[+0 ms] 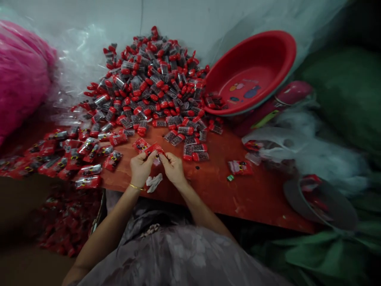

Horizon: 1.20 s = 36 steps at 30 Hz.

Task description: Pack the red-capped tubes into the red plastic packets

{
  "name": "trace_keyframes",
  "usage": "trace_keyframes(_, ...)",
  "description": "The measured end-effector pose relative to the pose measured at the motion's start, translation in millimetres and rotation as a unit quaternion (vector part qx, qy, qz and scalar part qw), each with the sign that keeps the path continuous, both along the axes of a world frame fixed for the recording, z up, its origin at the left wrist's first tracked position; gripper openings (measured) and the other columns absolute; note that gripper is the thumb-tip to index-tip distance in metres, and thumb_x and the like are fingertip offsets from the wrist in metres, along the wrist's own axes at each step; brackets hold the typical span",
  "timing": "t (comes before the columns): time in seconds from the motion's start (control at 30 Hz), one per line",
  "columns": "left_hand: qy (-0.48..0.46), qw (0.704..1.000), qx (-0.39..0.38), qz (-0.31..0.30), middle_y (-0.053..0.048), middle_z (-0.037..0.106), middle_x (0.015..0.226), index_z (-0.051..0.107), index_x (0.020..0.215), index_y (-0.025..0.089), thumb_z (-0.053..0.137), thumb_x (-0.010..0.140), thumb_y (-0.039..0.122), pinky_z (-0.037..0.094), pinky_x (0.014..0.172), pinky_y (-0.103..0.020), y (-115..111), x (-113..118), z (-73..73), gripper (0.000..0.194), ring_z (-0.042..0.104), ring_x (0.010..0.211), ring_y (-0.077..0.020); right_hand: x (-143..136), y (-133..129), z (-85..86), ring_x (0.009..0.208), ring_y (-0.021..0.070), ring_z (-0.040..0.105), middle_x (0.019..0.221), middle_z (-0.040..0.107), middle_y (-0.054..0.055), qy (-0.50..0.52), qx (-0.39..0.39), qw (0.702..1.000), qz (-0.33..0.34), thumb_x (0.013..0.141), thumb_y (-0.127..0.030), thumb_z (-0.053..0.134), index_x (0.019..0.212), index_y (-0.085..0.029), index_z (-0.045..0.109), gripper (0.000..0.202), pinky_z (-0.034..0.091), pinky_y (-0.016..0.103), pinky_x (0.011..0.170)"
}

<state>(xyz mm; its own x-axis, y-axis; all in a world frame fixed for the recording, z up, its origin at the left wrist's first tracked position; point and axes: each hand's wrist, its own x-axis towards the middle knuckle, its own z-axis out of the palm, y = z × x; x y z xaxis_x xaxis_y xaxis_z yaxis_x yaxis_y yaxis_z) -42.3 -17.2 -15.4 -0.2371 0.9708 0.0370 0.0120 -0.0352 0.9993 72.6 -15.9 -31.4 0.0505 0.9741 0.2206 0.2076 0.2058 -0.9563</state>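
Observation:
Between both hands, over the front of the red-brown table point(214, 190), is a small red printed plastic packet point(155, 148). My left hand point(141, 169) pinches its left side, and a gold bangle circles that wrist. On the right side my right hand point(172, 167) grips it with thumb and fingers. Another red packet point(140, 144) lies just behind my left hand. A crumpled white strip point(154, 182) rests on the table below the hands. Beyond them rises a big heap of small clear tubes with red caps point(154, 79), dark pieces inside many.
Filled red packets point(86, 159) spread across the left. A red basin point(258, 59) leans at the back right beside a pink flask point(293, 93). One packet point(240, 167) lies right, near a grey bin point(327, 202). A pink bag point(24, 75) bulges far left; more red packets point(68, 222) sit below.

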Motion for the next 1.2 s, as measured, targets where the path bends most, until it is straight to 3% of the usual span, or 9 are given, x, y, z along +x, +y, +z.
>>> trace_keyframes(0.17,-0.075,0.996,-0.027,-0.027,0.002,0.061,0.059,0.067,0.066,0.014,0.071,0.066,0.042,0.041,0.056,-0.02,-3,19,2.6,0.028,0.05,0.056,-0.008,5,-9,-3.7,0.053,0.0106,0.043,0.054,0.046,-0.003,-0.059,0.041,0.996,-0.051,0.089,-0.039,0.041,0.06,-0.021,0.048,0.035,0.036,0.023,0.053)
trace_keyframes(0.37,-0.225,0.962,-0.148,-0.044,0.002,0.062,0.059,0.064,0.064,0.013,0.083,0.047,0.039,0.046,0.057,-0.022,1,15,11.6,0.037,0.054,0.053,-0.0079,37,-1,4.2,0.078,0.0169,0.057,0.081,0.065,0.005,-0.187,0.095,0.977,0.022,0.094,-0.031,0.034,0.089,-0.021,0.063,0.032,0.046,0.029,0.074)
trace_keyframes(0.53,-0.278,0.934,-0.221,-0.029,0.003,0.06,0.054,0.062,0.065,0.014,0.083,0.051,0.034,0.046,0.054,-0.022,6,3,18.7,0.033,0.057,0.05,-0.0093,108,21,10.5,0.117,0.029,0.044,0.126,0.057,0.011,-0.469,0.096,0.877,0.05,0.078,-0.01,0.048,0.117,-0.016,0.06,0.042,0.032,0.045,0.097)
trace_keyframes(0.63,-0.314,0.909,-0.27,-0.042,0.002,0.063,0.058,0.063,0.073,0.016,0.079,0.061,0.032,0.047,0.058,-0.023,4,6,24.4,0.026,0.061,0.057,-0.0118,130,32,8.6,0.119,0.0299,0.043,0.129,0.056,0.01,-0.558,0.088,0.817,0.115,0.076,-0.009,0.051,0.118,-0.019,0.06,0.043,0.028,0.046,0.098)
trace_keyframes(0.7,-0.336,0.894,-0.293,-0.047,0.001,0.066,0.065,0.065,0.081,0.017,0.076,0.067,0.03,0.047,0.061,-0.024,1,9,28.0,0.022,0.063,0.062,-0.0124,129,36,4.8,0.113,0.028,0.048,0.125,0.058,0.009,-0.571,0.1,0.803,0.138,0.082,-0.016,0.052,0.117,-0.021,0.06,0.036,0.028,0.046,0.098)
trace_keyframes(0.8,-0.358,0.878,-0.314,-0.042,-0.001,0.069,0.072,0.065,0.086,0.019,0.071,0.072,0.03,0.047,0.064,-0.024,-1,10,30.8,0.019,0.065,0.07,-0.014,117,36,-3.1,0.104,0.0264,0.054,0.114,0.064,0.011,-0.539,0.103,0.826,0.127,0.087,-0.026,0.052,0.109,-0.018,0.063,0.026,0.03,0.047,0.098)
trace_keyframes(0.9,-0.362,0.879,-0.308,-0.042,-0.003,0.07,0.075,0.064,0.085,0.018,0.07,0.074,0.032,0.047,0.064,-0.025,-4,7,30.8,0.019,0.066,0.072,-0.0152,104,22,-5.6,0.097,0.0243,0.059,0.104,0.068,0.011,-0.421,0.096,0.896,0.102,0.089,-0.029,0.047,0.1,-0.016,0.063,0.023,0.037,0.045,0.095)
trace_keyframes(1.0,-0.341,0.893,-0.29,-0.037,-0.003,0.069,0.072,0.063,0.079,0.016,0.075,0.068,0.035,0.047,0.062,-0.025,-7,4,29.5,0.025,0.064,0.065,-0.0136,96,-8,4.4,0.076,0.0183,0.063,0.088,0.07,0.007,-0.238,0.039,0.963,0.12,0.09,-0.036,0.044,0.101,-0.019,0.061,0.027,0.049,0.032,0.072)
trace_keyframes(1.2,-0.318,0.912,-0.249,-0.077,-0.003,0.068,0.066,0.062,0.069,0.013,0.084,0.051,0.041,0.046,0.057,-0.023,-15,12,25.6,0.04,0.062,0.06,-0.0128,81,-54,30.2,0.042,0.0085,0.05,0.056,0.058,-0.002,-0.025,-0.128,0.98,0.148,0.085,-0.044,0.049,0.085,-0.017,0.062,0.03,0.039,0.019,0.04)
